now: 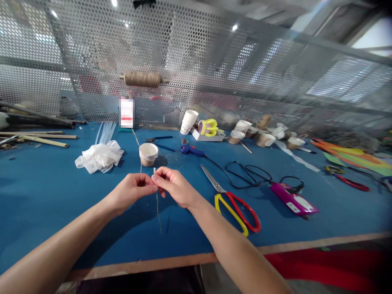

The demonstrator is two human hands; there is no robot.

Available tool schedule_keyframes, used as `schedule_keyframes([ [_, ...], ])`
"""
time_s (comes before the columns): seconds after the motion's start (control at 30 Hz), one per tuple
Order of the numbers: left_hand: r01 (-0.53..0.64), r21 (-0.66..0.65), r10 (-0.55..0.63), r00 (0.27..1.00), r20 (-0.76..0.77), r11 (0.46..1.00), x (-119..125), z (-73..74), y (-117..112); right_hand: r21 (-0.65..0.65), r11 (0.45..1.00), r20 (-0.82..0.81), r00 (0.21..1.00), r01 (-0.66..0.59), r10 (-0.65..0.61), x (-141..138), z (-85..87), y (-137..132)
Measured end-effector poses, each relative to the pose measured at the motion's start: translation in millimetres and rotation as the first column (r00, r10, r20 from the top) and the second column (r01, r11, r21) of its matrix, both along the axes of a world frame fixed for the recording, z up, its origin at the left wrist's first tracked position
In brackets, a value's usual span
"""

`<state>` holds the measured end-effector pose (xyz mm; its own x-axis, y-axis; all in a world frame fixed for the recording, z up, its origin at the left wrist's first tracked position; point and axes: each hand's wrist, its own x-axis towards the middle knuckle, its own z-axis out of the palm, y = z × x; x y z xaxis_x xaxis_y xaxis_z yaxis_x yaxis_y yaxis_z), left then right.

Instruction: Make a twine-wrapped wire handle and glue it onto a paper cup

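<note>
Okay, I've got both hands up close together over the middle of the table (183, 228), fingertips meeting. My left hand (133, 192) is pinched narrow on a strand of twine (157, 208), and my right hand (173, 185) grips the same strand between thumb and fingers, a pale tip poking up above the pinch. The twine comes down past the left side of a small wrapped cup (148, 161), and a loose length dangles below my fingertips toward the near side.

Watching my edges now: that cup stands just beyond my knuckles, so there's little room forward. Left of it, the crumpled white plastic (99, 157) sits near, with a stretch of blue top from there down to my forearm. On the right, the big scissors (221, 191) lie apart from my wrist, blades angled up toward the glue gun (191, 150), handles reaching down near the wooden front edge (171, 260). The black cable (245, 175) loops beyond them to a purple box (292, 199). Nearest me, the widest gap is between my forearms, blue top all the way to that front edge. At the back, the mesh panel (196, 61) walls me in.
</note>
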<state>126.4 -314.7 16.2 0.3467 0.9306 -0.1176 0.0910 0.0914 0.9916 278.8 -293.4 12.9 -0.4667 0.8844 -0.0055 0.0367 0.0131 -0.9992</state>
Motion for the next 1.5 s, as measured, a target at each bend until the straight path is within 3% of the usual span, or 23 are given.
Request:
schedule_keyframes([
  [0.23, 0.014, 0.017, -0.015, 0.999, 0.043, 1.0, 0, -0.4, 0, -0.004, 0.997, 0.0, 0.997, 0.08, -0.08, -4, -2.1, -2],
  [0.37, 0.095, -0.022, -0.093, 0.991, 0.094, 0.995, -3, 3.4, -1, -0.096, 0.993, -0.126, 0.991, -0.061, 0.049, -2, 1.1, -2],
  [0.5, 0.116, -0.075, -0.11, 0.99, 0.089, 0.99, -7, 3.8, 0, -0.101, 0.979, -0.184, 0.97, -0.177, 0.157, 3, 3.0, 0],
  [0.7, 0.139, -0.092, -0.131, 0.988, 0.087, 0.986, -10, 4.9, 1, -0.12, 0.984, -0.174, 0.979, -0.13, 0.108, 4, 4.3, -1],
  [0.8, 0.151, -0.041, -0.151, 0.989, 0.006, 0.988, -12, 7.3, 1, -0.127, 0.983, -0.17, 0.98, -0.129, 0.107, 3, 3.5, 0],
  [1.0, 0.081, 0.071, -0.072, 0.99, -0.117, 0.994, -10, 5.6, 3, -0.055, 0.996, -0.093, 0.994, -0.063, 0.057, 3, 0.4, 2],
  [1.33, -0.009, 0.051, 0.013, 0.997, -0.072, 0.999, -3, 3.9, 0, 0.094, 0.993, 0.055, 0.996, 0.065, -0.071, -2, -1.0, -2],
  [1.5, -0.016, 0.044, 0.018, 0.999, -0.036, 0.999, -2, 2.3, -1, 0.099, 0.989, 0.055, 0.992, 0.106, -0.112, -4, -2.4, -3],
])
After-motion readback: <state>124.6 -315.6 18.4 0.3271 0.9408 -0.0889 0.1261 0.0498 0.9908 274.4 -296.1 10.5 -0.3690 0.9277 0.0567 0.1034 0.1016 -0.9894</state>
